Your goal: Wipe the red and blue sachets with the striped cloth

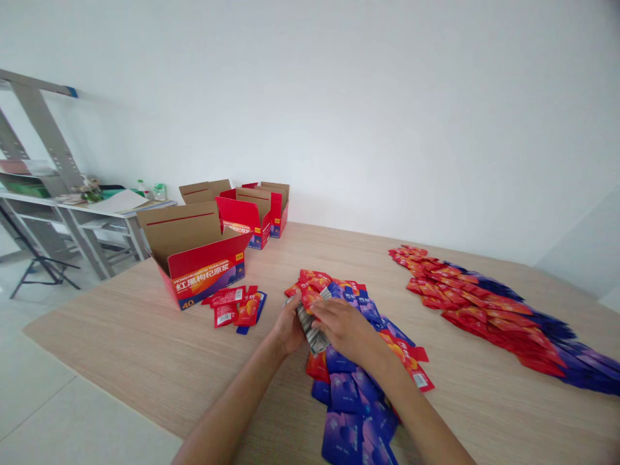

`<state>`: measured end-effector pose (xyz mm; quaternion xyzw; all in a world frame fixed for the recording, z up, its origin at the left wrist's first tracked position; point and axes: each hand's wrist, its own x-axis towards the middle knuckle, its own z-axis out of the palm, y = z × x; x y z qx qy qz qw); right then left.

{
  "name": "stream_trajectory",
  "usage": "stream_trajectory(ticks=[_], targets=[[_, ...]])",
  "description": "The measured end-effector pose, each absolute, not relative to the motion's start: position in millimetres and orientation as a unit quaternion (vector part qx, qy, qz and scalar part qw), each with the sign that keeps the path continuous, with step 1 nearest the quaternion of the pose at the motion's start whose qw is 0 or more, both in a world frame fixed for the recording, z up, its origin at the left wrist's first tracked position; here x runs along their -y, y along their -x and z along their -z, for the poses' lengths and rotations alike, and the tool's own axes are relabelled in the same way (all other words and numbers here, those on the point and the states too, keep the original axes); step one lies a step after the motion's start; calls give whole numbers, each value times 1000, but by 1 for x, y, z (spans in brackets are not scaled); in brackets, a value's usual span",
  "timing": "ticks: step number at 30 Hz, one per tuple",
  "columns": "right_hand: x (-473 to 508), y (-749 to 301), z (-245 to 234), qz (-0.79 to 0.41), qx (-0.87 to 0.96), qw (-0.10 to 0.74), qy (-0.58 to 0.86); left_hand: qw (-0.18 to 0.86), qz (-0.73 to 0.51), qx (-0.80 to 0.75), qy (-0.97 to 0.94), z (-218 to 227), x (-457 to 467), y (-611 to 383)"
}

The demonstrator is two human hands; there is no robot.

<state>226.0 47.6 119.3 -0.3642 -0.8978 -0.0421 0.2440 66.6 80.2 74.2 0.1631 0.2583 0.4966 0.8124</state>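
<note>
My left hand point(289, 328) is closed round a stack of sachets point(312, 328) stood on edge, with their pale and dark edges facing up. My right hand point(346, 328) lies over the right side of this stack, its fingers bent and pressed to it near a red sachet. Some of its fingertips are hard to make out. Beneath and around both hands spreads a loose pile of red and purple-blue sachets point(345, 391), partly covered by my right forearm. A few more red sachets point(247, 309) lie to the left, in front of an open red box point(208, 274).
Behind the nearest box stand more open red boxes point(245, 216) with raised brown flaps. Long overlapping rows of red and blue sachets point(489, 310) run along the right of the wooden table point(145, 361). A desk with papers point(121, 201) stands beyond the table's left edge.
</note>
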Motion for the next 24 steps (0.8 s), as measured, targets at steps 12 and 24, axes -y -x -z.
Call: stream_trajectory(ticks=[12, 24], targets=[[-52, -200, -92, 148, 817, 300, 469, 705, -613, -301, -188, -73, -71, -80], [-41, -193, -89, 156, 827, 257, 475, 798, -552, -198, -140, -93, -71, -63]])
